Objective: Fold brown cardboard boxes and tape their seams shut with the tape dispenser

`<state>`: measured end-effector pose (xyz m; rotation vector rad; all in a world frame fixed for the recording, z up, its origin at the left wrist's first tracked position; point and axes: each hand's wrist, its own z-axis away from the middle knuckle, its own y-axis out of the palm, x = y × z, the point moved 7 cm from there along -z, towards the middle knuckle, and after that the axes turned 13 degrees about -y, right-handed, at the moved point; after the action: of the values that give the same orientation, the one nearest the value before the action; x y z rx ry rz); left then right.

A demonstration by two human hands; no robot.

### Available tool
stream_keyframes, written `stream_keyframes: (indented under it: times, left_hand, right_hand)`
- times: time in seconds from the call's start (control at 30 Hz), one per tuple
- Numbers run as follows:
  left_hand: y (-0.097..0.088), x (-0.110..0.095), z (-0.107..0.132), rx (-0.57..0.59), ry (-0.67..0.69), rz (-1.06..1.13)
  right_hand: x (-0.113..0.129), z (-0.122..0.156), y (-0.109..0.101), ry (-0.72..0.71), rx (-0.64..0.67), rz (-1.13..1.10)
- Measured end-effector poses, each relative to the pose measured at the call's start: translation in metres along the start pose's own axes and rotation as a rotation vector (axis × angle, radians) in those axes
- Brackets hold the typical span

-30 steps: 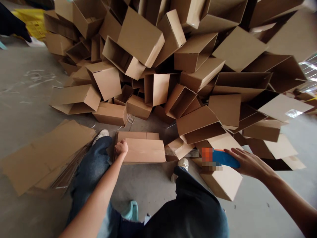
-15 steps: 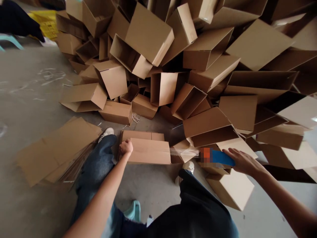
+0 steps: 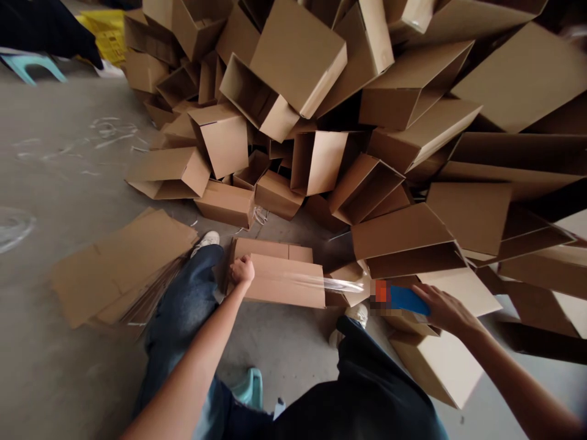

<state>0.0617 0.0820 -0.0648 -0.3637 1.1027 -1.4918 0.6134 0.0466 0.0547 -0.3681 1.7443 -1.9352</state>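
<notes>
Here, the carton [image 3: 287,287] lies against the left hand [image 3: 242,270], extending rightward.

Carton [image 3: 279,290] shows smooth, matt brown cardboard. Heaped boxes [image 3: 298,58] share same dull paperboard finish, with crisp folds; flat stack [image 3: 123,253] at left is equally matt, layered along edge. Clear plastic tape [image 3: 343,285] gleams, glossy against carton's paper face. Dispenser [image 3: 409,300] has smooth blue handle, apparently plastic; front end too blurred to read. Concrete-looking floor [image 3: 73,171], gray and dull. Trousers [image 3: 183,318] of faded, creased denim. Near stool [image 3: 255,388], smooth teal plastic. Crate [image 3: 110,33], yellow plastic.
</notes>
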Motion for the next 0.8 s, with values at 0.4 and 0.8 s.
stream_keyframes:
  times: [0.4, 0.8]
  left_hand:
    - [0.006, 0.004, -0.006, -0.02, 0.003, -0.022]
    - [0.003, -0.005, -0.003, -0.074, 0.033, -0.102]
  right_hand:
    - [0.012, -0.013, 0.03, -0.04, 0.029, -0.019]
    - [0.033, -0.015, 0.022, -0.019, 0.006, 0.161]
